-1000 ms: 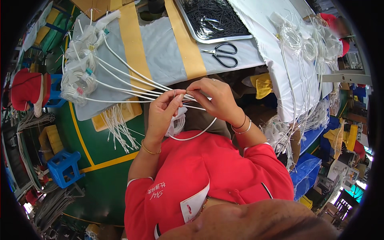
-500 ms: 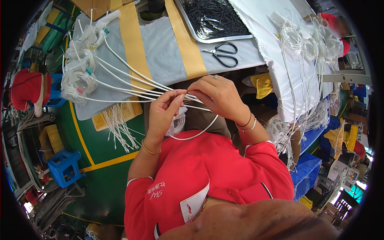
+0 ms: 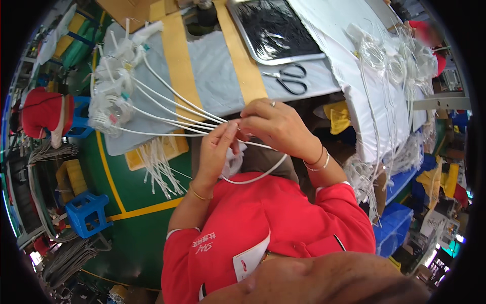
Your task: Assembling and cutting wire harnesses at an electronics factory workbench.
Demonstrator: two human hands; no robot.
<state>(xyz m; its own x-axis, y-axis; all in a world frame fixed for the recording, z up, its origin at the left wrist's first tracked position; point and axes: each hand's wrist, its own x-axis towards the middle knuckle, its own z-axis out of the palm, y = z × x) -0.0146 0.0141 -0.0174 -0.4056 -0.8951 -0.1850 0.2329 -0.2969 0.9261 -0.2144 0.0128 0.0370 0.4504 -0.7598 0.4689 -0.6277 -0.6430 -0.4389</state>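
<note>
My left hand (image 3: 217,149) and my right hand (image 3: 278,126) meet in front of my body, fingertips almost touching. Both are closed in a pinch; what sits between the fingers is too small and blurred to make out. Several white cables (image 3: 174,117) run in from the left and gather at the fingertips. Beyond the hands they come out on the right, and one bends in a loop (image 3: 260,176) over my lap. Under my left hand a white bagged coil (image 3: 233,164) is partly hidden. The cables' far parts lie coiled in clear bags (image 3: 109,111) on the table.
Black-handled scissors (image 3: 291,80) lie by a metal tray (image 3: 291,60) of thin black strips. Yellow bands (image 3: 182,66) cross the grey table cover. More bagged white cables (image 3: 374,55) hang at the right. Left are a yellow bin (image 3: 134,160) with white cables and a blue stool (image 3: 87,214).
The whole view has shifted slightly, so the table and cables sit a little lower and further right. Both hands stay together at the cables, with a small change in finger pose.
</note>
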